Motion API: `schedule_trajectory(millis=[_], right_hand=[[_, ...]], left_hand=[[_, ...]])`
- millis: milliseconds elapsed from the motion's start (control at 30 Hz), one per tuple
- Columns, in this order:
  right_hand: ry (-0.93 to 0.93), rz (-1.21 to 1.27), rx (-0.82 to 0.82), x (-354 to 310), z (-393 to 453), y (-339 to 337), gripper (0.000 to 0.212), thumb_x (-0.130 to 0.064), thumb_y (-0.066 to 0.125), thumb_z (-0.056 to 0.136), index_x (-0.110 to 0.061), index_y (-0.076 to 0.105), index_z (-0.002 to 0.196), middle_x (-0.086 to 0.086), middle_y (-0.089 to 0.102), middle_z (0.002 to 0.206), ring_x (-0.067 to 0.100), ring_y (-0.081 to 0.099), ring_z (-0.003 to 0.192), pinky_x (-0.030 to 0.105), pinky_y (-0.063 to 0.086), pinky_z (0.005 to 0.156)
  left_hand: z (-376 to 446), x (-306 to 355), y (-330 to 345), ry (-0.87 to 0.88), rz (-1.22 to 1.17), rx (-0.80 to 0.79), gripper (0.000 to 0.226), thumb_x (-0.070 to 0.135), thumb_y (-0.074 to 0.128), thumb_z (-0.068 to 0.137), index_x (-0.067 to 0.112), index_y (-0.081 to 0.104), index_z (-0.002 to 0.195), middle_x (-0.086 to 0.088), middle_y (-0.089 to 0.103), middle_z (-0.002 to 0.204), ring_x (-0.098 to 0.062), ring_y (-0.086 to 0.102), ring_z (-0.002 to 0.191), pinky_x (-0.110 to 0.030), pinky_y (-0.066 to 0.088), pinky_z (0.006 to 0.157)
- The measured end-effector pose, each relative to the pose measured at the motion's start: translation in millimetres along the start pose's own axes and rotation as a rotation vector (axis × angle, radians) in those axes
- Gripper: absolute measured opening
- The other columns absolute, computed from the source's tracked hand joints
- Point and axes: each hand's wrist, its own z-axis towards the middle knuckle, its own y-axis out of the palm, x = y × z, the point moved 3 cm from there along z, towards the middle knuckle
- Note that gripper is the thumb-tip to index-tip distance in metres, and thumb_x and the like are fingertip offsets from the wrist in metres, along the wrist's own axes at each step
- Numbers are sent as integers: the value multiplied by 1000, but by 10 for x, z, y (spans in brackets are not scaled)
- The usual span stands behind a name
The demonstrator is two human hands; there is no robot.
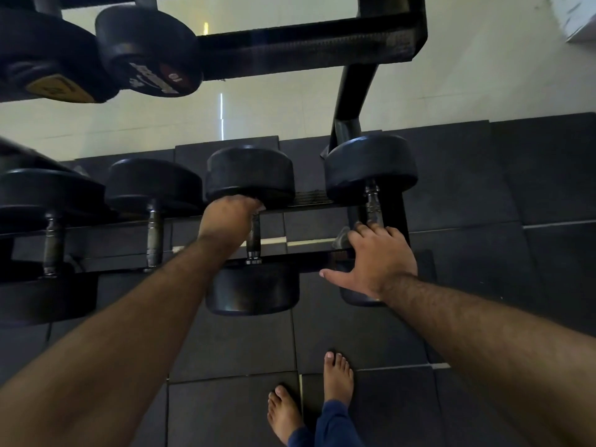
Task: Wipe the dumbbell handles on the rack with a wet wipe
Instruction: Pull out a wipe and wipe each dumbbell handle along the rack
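Observation:
Several black dumbbells lie across the lower tier of a black rack (309,204). My left hand (227,219) grips the far end of the third dumbbell's metal handle (254,240), just below its far head (250,172). A pale scrap of the wet wipe (263,207) shows at the fingertips. My right hand (377,259) rests flat, fingers straight and thumb spread, on the near part of the rightmost dumbbell's handle (372,204), covering most of its near head. The other two handles (154,233) (51,243) stand bare at the left.
The rack's upper tier (306,43) holds two more dumbbells (145,50) at the top left. A rack upright (350,98) slants behind the rightmost dumbbell. Dark rubber floor tiles (483,188) lie underneath, pale floor beyond. My bare feet (309,398) stand close below the rack.

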Motion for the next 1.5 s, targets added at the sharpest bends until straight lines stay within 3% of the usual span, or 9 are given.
schedule_trajectory(millis=[167,300,533,700,767,1000,1167,1333,1500], right_hand=[[-1,5,7,5,0,10,119,-108,22,70,-23,61,144,1,56,157,26,48,147,51,39,118],[-4,6,9,8,-1,5,120,-108,22,70,-23,61,144,1,56,157,26,48,147,51,40,118],[-4,9,13,4,2,16,119,-108,22,70,-23,62,143,0,58,155,26,49,145,51,41,117],[-3,10,11,0,3,8,118,-108,20,69,-24,63,141,-1,58,155,25,49,145,50,40,117],[0,14,15,2,2,10,118,-108,20,69,-25,63,141,-1,58,155,25,49,145,50,40,117],[6,17,18,-22,15,7,115,-108,24,69,-26,66,136,-2,60,152,24,49,144,49,39,116],[0,12,20,-15,15,4,114,-107,23,69,-25,67,135,-1,59,153,24,48,145,49,39,116],[-1,16,16,-9,14,7,113,-107,24,69,-26,66,136,-1,59,153,25,49,145,49,40,116],[-6,10,12,-16,10,11,114,-107,24,70,-25,66,137,-2,60,151,25,50,143,48,41,116]], left_hand=[[-11,-135,313,6,-200,25,32,3,72,82,21,82,107,-7,73,116,-34,69,103,-38,57,91],[-138,-178,370,203,-212,-461,25,8,75,86,25,83,103,7,77,106,-12,70,99,-20,45,85],[-3,-184,284,9,-279,220,17,11,70,89,16,82,100,-8,76,102,-33,71,95,-36,57,84],[-107,-286,420,237,-320,-318,12,18,78,88,27,84,95,8,78,97,-7,70,89,-11,46,80],[-164,-393,450,127,-433,-413,11,18,83,86,28,84,90,14,77,87,5,67,78,-13,47,75],[-6,-634,654,-917,-1263,173,26,-11,66,84,15,69,86,-4,68,80,-23,66,71,-30,55,55],[191,-442,932,-837,-1653,-194,25,-7,51,94,5,70,106,-19,68,100,-32,65,86,-44,54,81],[-156,-694,870,-704,-1377,-685,40,-19,37,97,5,68,95,-8,74,79,-13,72,63,-21,57,50],[184,-819,916,-869,-1762,-279,42,-17,36,98,13,66,97,-3,72,84,-12,68,77,-28,60,63]])
